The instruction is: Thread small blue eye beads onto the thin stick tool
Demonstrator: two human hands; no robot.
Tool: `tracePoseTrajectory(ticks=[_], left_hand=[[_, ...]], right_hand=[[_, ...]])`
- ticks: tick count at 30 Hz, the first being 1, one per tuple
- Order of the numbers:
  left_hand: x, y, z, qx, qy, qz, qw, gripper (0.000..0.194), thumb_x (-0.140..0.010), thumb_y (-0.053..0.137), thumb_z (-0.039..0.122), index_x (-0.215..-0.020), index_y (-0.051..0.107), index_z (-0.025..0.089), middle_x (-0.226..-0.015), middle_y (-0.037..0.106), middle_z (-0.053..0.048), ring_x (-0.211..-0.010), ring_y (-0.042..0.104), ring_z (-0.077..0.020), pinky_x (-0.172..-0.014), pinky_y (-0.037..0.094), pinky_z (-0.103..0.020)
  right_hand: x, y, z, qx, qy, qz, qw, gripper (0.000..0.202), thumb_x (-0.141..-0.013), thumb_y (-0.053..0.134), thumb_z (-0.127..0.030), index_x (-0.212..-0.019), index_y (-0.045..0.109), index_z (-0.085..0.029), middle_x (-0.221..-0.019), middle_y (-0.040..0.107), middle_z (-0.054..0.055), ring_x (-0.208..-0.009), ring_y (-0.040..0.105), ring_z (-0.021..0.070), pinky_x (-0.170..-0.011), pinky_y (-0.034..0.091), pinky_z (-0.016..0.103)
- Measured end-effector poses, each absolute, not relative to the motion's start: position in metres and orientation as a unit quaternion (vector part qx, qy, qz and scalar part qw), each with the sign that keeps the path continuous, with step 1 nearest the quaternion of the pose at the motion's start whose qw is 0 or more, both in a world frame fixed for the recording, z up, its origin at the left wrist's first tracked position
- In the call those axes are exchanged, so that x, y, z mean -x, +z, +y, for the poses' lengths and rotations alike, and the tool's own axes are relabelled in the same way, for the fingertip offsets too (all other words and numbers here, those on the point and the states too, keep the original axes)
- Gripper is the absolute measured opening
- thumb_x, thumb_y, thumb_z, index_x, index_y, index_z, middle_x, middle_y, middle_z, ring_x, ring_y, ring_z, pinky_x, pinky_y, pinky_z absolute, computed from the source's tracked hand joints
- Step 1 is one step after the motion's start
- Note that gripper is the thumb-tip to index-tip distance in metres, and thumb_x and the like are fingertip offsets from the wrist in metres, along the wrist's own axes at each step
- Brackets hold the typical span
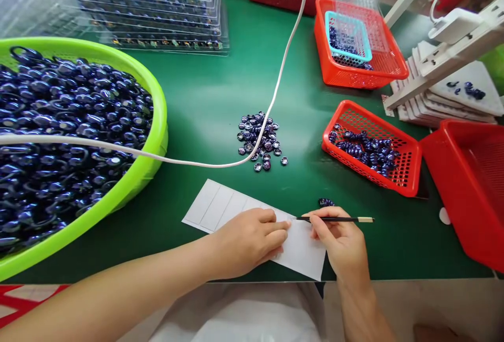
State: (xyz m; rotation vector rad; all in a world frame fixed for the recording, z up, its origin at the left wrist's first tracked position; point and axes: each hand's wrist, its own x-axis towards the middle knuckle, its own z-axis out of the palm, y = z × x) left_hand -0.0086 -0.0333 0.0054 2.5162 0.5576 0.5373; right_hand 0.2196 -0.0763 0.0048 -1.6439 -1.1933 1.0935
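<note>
A white paper strip (pixel 224 203) with ruled lines lies slanted near the table's front edge. My left hand (pixel 252 237) rests on its middle, fingers curled; whether anything small is under the fingertips cannot be made out. My right hand (pixel 338 237) pinches a thin black brush-like stick (pixel 346 219) with a pale end, its tip meeting the paper beside my left fingertips. Just behind my right hand sits a short dark blue shiny piece (pixel 326 202). Farther back is a loose pile of small dark shiny beads (pixel 255 134).
A large green basket (pixel 159 116) of dark shiny pieces fills the left. Clear stacked trays (pixel 165 11) stand behind. Red baskets (pixel 413 166) and a red bin (pixel 464 189) line the right. A white cable (pixel 197 164) hangs across the view in front of the pile.
</note>
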Motion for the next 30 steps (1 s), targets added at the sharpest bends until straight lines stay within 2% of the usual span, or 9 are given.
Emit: tracePoseTrajectory(ticks=[5, 30], left_hand=[[0.0090, 0.0032, -0.0337, -0.926, 0.191, 0.205, 0.253, 0.011, -0.098, 0.052, 0.016, -0.088, 0.058, 0.016, -0.120, 0.071, -0.007, -0.078, 0.056, -0.0210, -0.072, 0.050, -0.035], [0.0086, 0.0051, -0.0333, -0.921, 0.184, 0.214, 0.270, 0.009, -0.097, 0.053, 0.018, -0.088, 0.056, 0.016, -0.120, 0.071, -0.005, -0.078, 0.054, -0.0213, -0.072, 0.050, -0.035]], right_hand=[[-0.2188, 0.0055, -0.0760, 0.649, 0.434, -0.462, 0.421, 0.014, -0.091, 0.070, -0.036, -0.089, 0.068, -0.023, -0.065, 0.065, -0.003, -0.059, 0.062, 0.0121, -0.057, 0.051, 0.019], [-0.2162, 0.0114, -0.0737, 0.659, 0.439, -0.477, 0.382, 0.016, -0.091, 0.068, -0.038, -0.088, 0.067, -0.022, -0.063, 0.063, -0.002, -0.057, 0.061, 0.0134, -0.053, 0.048, 0.021]])
